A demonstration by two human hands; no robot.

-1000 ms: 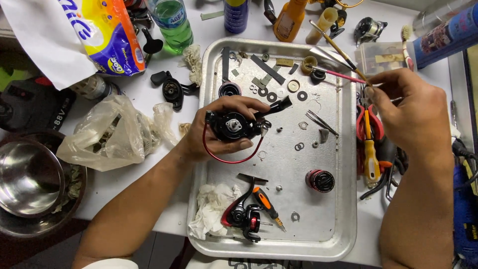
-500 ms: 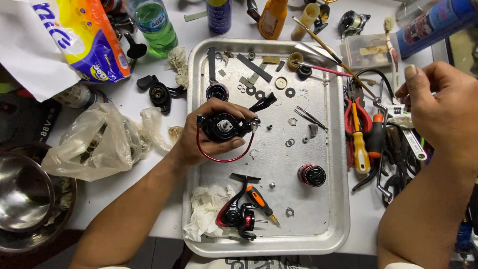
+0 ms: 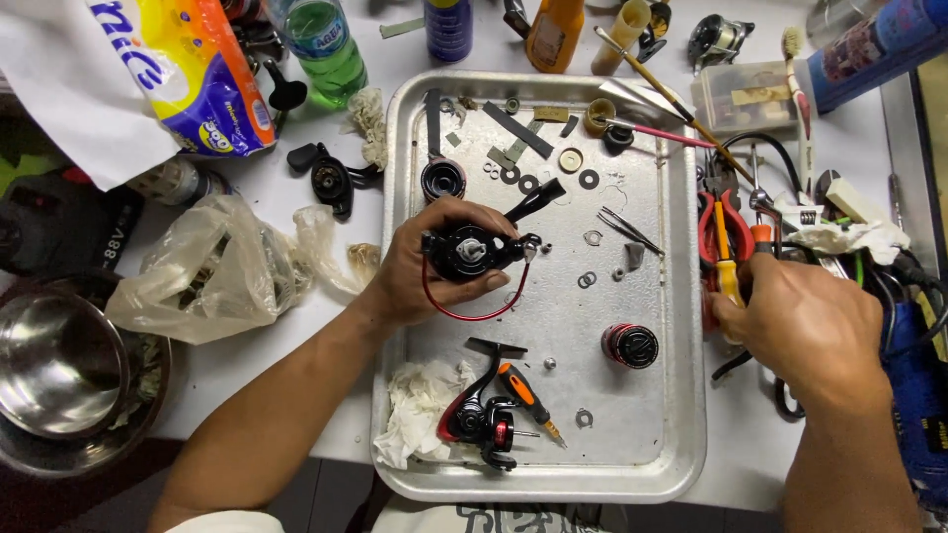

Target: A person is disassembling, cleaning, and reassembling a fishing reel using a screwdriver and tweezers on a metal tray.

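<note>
Metal tray (image 3: 671, 434) at desk centre, near the front edge. Left hand (image 3: 420, 271) over tray's middle, grip clenched round black fishing reel (image 3: 469, 252). Right hand (image 3: 805, 331) past tray's right edge, grip closed on yellow-handled screwdriver (image 3: 726, 266) among pliers (image 3: 709, 222). Small orange screwdriver (image 3: 523, 390) near tray's front.

The right hand (image 3: 805, 331) covers whatever its fingers grip among the tools right of the tray. The steel bowl (image 3: 59, 370) is cut off at the left edge. The blue can (image 3: 874, 44), far right, runs out of view.
</note>
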